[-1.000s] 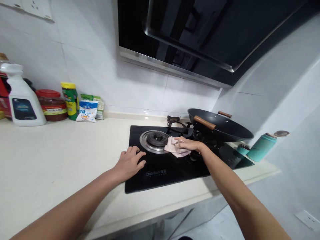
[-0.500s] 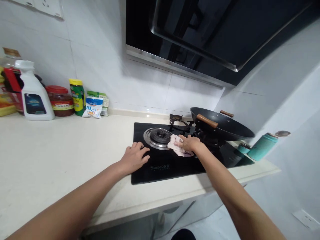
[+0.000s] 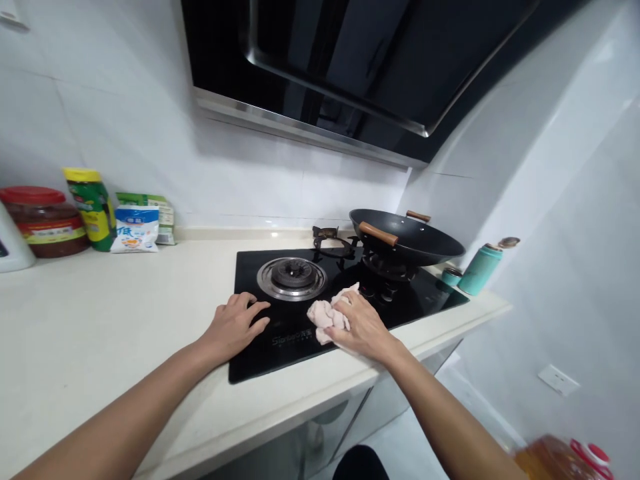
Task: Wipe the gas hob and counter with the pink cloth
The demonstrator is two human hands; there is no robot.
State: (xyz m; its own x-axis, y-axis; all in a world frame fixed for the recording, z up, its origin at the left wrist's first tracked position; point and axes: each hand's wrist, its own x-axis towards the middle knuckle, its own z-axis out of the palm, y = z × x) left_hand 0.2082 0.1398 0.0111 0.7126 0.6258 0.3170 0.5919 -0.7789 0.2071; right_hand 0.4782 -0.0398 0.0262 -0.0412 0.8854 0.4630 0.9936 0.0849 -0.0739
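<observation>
My right hand (image 3: 364,325) presses a crumpled pale pink cloth (image 3: 324,319) onto the front part of the black glass gas stove (image 3: 295,313), its fingers curled over the cloth. Just behind the cloth lies the left burner (image 3: 293,277), a round dark cap within a steel ring, without a pan support on it. My left hand (image 3: 233,328) rests at the stove's left edge, fingers apart and holding nothing. A black wok (image 3: 410,237) with wooden handles sits over the right burner. Control knobs (image 3: 387,291) show between the cloth and the wok.
A loose pan support (image 3: 333,243) lies behind the left burner. Right of the stove stands a teal bottle (image 3: 481,270) near a small teal cup (image 3: 451,276). Seasoning packets (image 3: 136,229), a green shaker (image 3: 93,210) and a red-lidded jar (image 3: 45,223) line the wall. A range hood (image 3: 320,73) hangs above.
My right hand has drawn the cloth from beside the left burner toward the stove's front edge. The camera view has turned to the right; my left hand stays by the stove's left edge.
</observation>
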